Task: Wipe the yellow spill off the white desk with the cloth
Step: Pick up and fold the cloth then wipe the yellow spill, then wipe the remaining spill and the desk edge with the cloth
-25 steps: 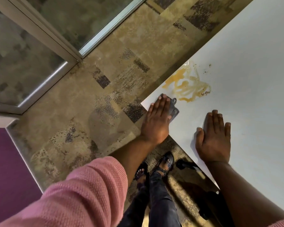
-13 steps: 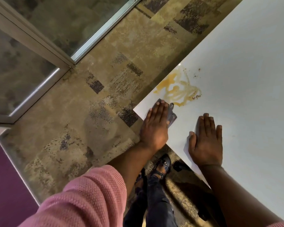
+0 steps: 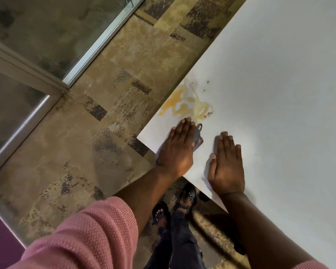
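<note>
A yellow spill (image 3: 184, 102) with a few dark crumbs lies on the white desk (image 3: 275, 90), close to its left edge and near the corner. My left hand (image 3: 177, 147) presses flat on a small grey cloth (image 3: 197, 137), which shows only at the hand's right side. The fingertips sit just below the spill's lower edge. My right hand (image 3: 226, 165) lies flat and empty on the desk to the right, fingers together, near the front edge.
The desk corner (image 3: 139, 137) juts out over a patterned brown carpet (image 3: 97, 121). A glass partition with a metal frame (image 3: 52, 82) stands at the upper left. My feet in black sandals (image 3: 182, 202) are below the desk edge.
My left hand has slid the cloth up the desk toward the spill, and the spill looks more smeared. My right hand stays flat in place.
</note>
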Demonstrator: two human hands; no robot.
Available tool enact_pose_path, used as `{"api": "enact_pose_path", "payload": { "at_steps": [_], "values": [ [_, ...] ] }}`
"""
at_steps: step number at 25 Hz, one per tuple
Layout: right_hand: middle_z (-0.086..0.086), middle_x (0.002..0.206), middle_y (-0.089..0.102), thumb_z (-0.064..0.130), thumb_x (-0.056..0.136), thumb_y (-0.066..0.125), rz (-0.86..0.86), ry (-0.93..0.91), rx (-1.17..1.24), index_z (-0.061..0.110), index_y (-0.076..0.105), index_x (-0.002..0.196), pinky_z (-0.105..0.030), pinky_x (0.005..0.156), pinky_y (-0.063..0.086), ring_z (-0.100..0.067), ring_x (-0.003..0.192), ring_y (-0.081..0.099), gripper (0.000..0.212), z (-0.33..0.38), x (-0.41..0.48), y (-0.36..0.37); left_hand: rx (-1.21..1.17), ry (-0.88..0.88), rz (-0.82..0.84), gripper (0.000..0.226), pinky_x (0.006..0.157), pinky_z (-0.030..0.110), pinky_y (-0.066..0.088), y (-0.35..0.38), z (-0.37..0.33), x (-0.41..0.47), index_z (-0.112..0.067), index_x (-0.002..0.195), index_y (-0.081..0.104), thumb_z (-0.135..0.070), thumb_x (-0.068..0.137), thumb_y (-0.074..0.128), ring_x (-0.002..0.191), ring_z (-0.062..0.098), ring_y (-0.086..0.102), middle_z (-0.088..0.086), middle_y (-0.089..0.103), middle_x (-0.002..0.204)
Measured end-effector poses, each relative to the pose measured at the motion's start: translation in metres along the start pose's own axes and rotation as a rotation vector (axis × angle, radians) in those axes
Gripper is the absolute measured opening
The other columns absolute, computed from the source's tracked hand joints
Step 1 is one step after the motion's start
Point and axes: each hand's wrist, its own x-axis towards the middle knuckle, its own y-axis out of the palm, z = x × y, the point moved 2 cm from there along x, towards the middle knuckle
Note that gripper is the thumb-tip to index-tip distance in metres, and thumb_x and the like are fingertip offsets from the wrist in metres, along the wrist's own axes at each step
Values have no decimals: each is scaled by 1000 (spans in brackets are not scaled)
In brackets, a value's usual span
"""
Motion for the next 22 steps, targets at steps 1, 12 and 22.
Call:
{"api": "enact_pose_path", "payload": {
  "at_steps": [1,12,22],
  "values": [
    [-18,168,27,23,101,33,-7,11,17,1,33,158,-54,128,19,-32,158,23,62,-1,0,0,-2,41,17,67,130,44,16,-2,-5,6,-7,163,6,-28,104,28,160,25,3,12,4,173],
    [-14,168,25,19,98,31,-144,86,296,1,32,159,-50,130,12,-30,159,19,64,-9,-1,-4,-148,-104,-19,73,129,45,17,-4,-76,25,-6,163,12,-34,99,34,160,27,6,14,11,172],
    [-17,170,21,20,104,28,-211,211,438,0,27,160,-46,131,7,-23,161,10,60,-17,-1,-7,-455,-63,51,71,130,44,-3,-19,-113,83,-7,163,8,-34,105,38,160,23,-8,10,1,173]
  ]
}}
